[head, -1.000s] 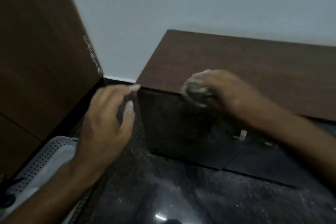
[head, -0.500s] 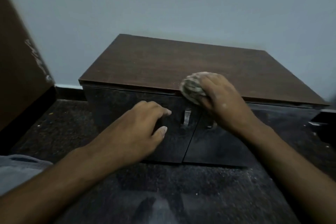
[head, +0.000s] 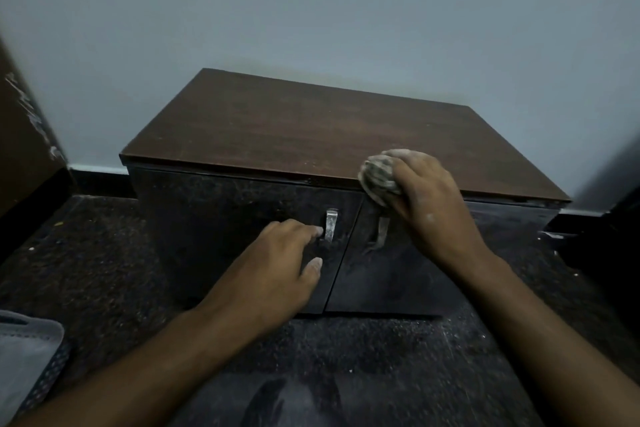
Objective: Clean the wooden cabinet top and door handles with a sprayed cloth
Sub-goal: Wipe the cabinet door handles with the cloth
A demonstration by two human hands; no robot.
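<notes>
Right hand grips cloth at cabinet top.

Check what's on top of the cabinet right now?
Only the cloth, balled in the right hand, at the front edge of the cabinet top. The patch under cloth and hand is covered.

Both forearms bare, no sleeves; pale dust specks on the right hand
</notes>
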